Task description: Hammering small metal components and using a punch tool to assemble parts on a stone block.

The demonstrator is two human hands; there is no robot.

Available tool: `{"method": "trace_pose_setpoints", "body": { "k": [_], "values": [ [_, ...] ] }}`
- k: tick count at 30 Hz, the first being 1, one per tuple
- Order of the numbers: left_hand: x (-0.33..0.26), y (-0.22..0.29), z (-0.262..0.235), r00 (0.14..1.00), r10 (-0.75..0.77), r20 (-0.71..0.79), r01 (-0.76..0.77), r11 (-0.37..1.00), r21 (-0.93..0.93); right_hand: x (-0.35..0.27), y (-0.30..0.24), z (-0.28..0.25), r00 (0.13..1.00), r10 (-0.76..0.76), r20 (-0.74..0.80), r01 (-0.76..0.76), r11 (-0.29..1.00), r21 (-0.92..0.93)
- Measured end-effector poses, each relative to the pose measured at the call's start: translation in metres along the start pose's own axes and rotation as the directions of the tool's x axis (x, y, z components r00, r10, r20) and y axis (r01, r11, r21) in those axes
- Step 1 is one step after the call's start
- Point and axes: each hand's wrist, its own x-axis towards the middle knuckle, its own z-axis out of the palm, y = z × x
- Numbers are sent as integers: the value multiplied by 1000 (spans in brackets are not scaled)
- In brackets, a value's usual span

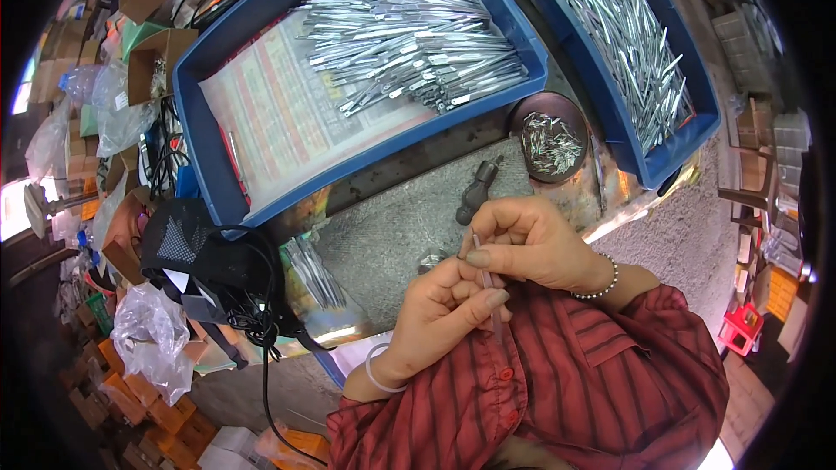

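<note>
Both hands pinched around one thin metal rod [488,283], close to the chest: left hand [440,313] low on it, right hand [531,244] at the top. Grey gritty table [392,235] below, blue plastic bins [209,165] heaped with shiny flat metal strips [409,43], and a round dish [553,144] of small bits.

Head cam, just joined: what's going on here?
A person in a striped red shirt holds a thin metal rod between both hands close to the chest: the left hand pinches its lower part, the right hand its upper end. In front, on the grey worktop, sit two blue trays heaped with similar silver metal pieces, a small round dish of tiny metal parts, and a dark hand tool lying untouched.
</note>
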Motion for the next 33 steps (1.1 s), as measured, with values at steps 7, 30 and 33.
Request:
{"method": "trace_pose_setpoints", "body": {
  "k": [7, 30, 33],
  "values": [
    [-10, -2, -4, 972, 180, -153, -139, 959, 247, 0, 0, 7, 998, 32, -58, -36, 997, -64],
    [-17, -3, -15, 994, 56, -94, -52, 998, 41, 12, 7, 22, 989, 106, -100, -112, 992, -51],
    [-19, -5, -17, 993, 67, -101, -60, 995, 77, 13, 9, 23, 991, 108, -82, -112, 993, -44]
  ]
}}
